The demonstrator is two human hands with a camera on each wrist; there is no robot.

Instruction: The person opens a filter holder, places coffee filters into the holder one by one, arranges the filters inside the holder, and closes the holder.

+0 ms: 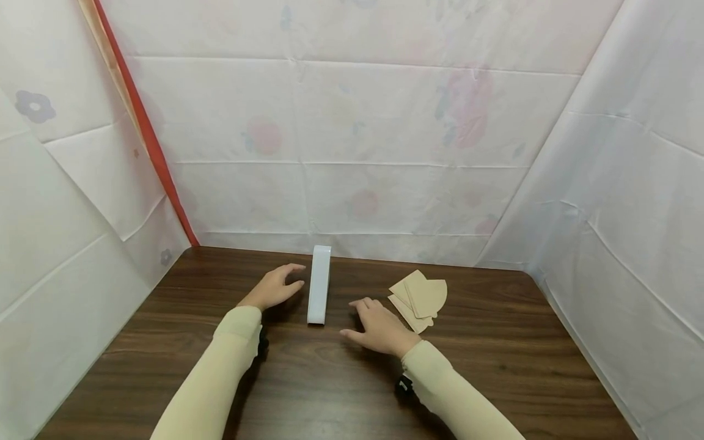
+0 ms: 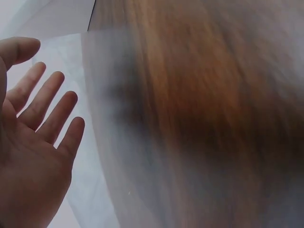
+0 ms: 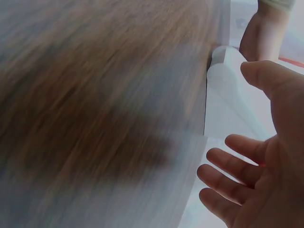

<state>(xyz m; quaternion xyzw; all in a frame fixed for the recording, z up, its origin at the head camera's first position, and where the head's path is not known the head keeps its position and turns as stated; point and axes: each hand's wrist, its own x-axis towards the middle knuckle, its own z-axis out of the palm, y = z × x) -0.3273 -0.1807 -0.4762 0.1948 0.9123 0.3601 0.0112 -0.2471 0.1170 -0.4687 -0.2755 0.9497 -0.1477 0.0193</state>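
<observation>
One long white box (image 1: 319, 286) on wooden table (image 1: 308, 391), between left hand (image 1: 272, 289) and right hand (image 1: 382, 328), both relaxed, empty; tan pieces (image 1: 429, 297) farther right of box. Reaching stage, seemingly; calls for closing inward.

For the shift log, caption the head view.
Empty hands flank a long white object, tan pieces beside the right one.

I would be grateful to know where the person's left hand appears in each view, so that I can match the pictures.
Head: left hand, left of centre, beside the long white object.
Left wrist: left hand, large at the left edge, palm showing.
Right wrist: left hand, partly visible at the upper right, above the right hand.
Shared landmark: the brown wooden tabletop, in all three.
</observation>
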